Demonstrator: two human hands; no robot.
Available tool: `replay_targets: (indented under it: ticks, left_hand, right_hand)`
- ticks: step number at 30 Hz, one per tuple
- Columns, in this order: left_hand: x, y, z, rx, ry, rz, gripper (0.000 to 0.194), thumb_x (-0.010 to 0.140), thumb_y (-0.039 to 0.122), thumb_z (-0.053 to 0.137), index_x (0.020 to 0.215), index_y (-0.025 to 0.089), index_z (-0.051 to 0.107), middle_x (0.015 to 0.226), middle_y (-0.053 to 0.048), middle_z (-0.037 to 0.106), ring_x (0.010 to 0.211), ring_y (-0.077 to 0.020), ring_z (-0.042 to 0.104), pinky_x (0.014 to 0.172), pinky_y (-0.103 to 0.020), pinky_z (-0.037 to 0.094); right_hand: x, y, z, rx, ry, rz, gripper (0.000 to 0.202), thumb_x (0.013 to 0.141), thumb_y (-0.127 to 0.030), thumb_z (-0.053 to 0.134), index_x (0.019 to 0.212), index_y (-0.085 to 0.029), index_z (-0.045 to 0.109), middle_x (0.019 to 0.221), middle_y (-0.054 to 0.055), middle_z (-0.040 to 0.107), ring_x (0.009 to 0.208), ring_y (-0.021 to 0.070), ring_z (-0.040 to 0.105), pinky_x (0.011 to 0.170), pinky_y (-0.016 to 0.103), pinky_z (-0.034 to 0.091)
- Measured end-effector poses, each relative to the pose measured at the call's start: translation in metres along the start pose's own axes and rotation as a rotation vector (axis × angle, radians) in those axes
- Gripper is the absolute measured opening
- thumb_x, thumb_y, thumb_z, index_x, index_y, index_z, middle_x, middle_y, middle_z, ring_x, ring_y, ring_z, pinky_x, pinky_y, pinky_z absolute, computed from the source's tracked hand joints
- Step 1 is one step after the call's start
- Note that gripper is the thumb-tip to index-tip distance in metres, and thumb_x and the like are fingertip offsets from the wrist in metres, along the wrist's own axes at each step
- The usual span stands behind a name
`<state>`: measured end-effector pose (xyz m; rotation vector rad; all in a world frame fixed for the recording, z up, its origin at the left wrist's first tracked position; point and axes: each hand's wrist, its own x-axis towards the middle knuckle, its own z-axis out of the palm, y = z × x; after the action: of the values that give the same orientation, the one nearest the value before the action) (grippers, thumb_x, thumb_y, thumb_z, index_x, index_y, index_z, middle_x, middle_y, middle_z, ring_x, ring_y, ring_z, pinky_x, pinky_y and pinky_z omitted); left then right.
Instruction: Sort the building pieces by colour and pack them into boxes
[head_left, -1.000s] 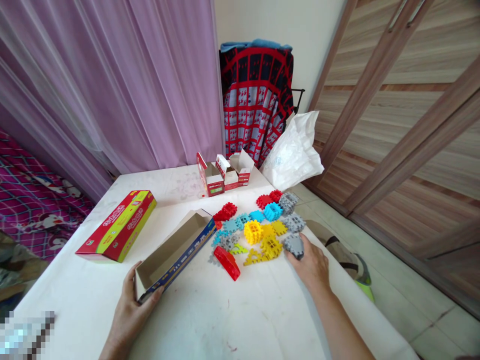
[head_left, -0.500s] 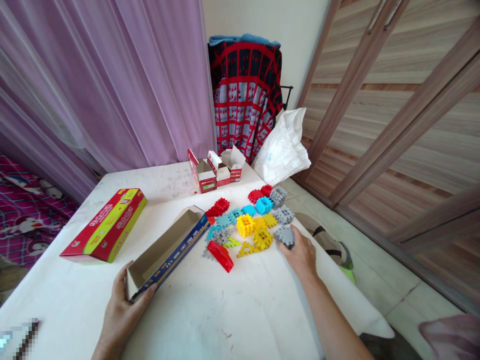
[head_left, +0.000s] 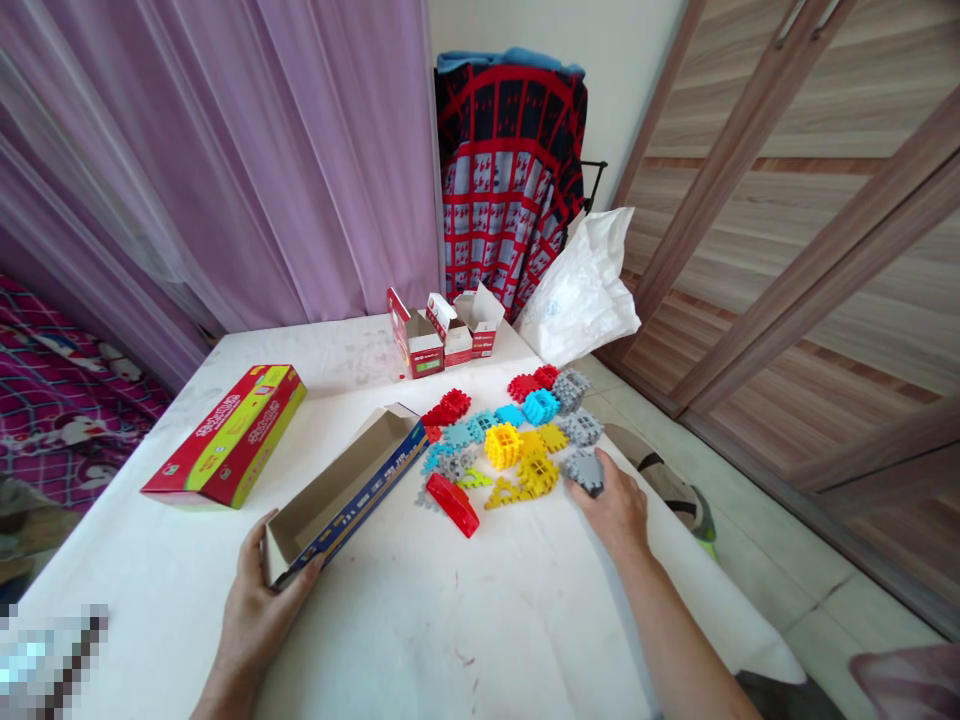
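My left hand (head_left: 274, 590) grips the near end of a long, open cardboard box (head_left: 382, 490) with a blue printed side, thumb on the outer wall. The box rests on the table and nothing shows inside it. At the right of the toy pile, my right hand (head_left: 615, 500) has its fingers around a grey toothed building block (head_left: 583, 470). Beside it lie yellow blocks (head_left: 536, 470), a yellow cube (head_left: 503, 446), blue blocks (head_left: 540, 406), more grey blocks (head_left: 582, 427) and red blocks (head_left: 452, 405). A red curved piece (head_left: 453, 505) lies close to the box's right side.
A closed red and yellow box (head_left: 232, 435) lies at the left. Small open red boxes (head_left: 425, 355) stand at the back, near a white plastic bag (head_left: 581, 290) by the far right edge. A bag (head_left: 671, 480) sits on the floor beyond the table (head_left: 480, 640).
The whole view has shifted slightly, so things appear a little further right. Both hands keep their holds on the box and the grey block.
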<state>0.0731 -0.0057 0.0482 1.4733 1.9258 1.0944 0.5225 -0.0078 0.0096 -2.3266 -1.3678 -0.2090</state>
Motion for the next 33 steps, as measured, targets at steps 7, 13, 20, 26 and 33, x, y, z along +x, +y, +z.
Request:
replay_targets:
  ticks: [7, 13, 20, 26, 33]
  left_hand:
    - [-0.001, -0.006, -0.005, 0.012, 0.043, -0.027, 0.084, 0.062, 0.058, 0.065, 0.133, 0.022, 0.039, 0.133, -0.012, 0.051, 0.125, -0.0316, 0.050, 0.108, -0.045, 0.038]
    - [0.002, -0.007, -0.007, 0.047, 0.005, -0.014, 0.085, 0.061, 0.058, 0.065, 0.132, 0.020, 0.039, 0.130, -0.013, 0.053, 0.123, -0.0320, 0.051, 0.107, -0.045, 0.039]
    - [0.003, -0.013, -0.008, 0.056, -0.013, -0.009, 0.086, 0.061, 0.060, 0.065, 0.132, 0.020, 0.040, 0.129, -0.013, 0.053, 0.123, -0.0332, 0.050, 0.105, -0.047, 0.040]
    - [0.003, -0.009, -0.006, 0.015, -0.016, -0.011, 0.088, 0.060, 0.060, 0.065, 0.133, 0.020, 0.038, 0.129, -0.012, 0.053, 0.122, -0.0315, 0.051, 0.105, -0.044, 0.041]
    - [0.003, -0.013, -0.006, 0.002, -0.025, 0.017, 0.086, 0.061, 0.057, 0.067, 0.134, 0.021, 0.037, 0.129, -0.011, 0.052, 0.123, -0.0305, 0.050, 0.106, -0.043, 0.040]
  right_hand:
    - [0.001, 0.002, 0.005, 0.020, 0.011, 0.027, 0.068, 0.072, -0.054, 0.058, 0.129, -0.016, 0.052, 0.101, 0.014, 0.069, 0.095, 0.0308, 0.061, 0.082, 0.041, 0.044]
    - [0.002, 0.002, 0.003, 0.012, -0.008, 0.041, 0.067, 0.073, -0.052, 0.059, 0.130, -0.015, 0.051, 0.105, 0.015, 0.068, 0.097, 0.0319, 0.061, 0.083, 0.042, 0.045]
    - [0.001, -0.003, -0.004, -0.019, -0.052, 0.008, 0.064, 0.077, -0.046, 0.058, 0.131, -0.013, 0.049, 0.109, 0.017, 0.066, 0.102, 0.0323, 0.059, 0.083, 0.041, 0.043]
    - [0.000, -0.002, 0.000, -0.012, -0.029, 0.014, 0.064, 0.074, -0.047, 0.059, 0.130, -0.016, 0.050, 0.108, 0.015, 0.067, 0.102, 0.0314, 0.059, 0.084, 0.040, 0.043]
    - [0.002, 0.004, 0.004, 0.013, -0.020, 0.042, 0.070, 0.074, -0.052, 0.057, 0.131, -0.013, 0.049, 0.108, 0.016, 0.067, 0.096, 0.0300, 0.060, 0.084, 0.042, 0.045]
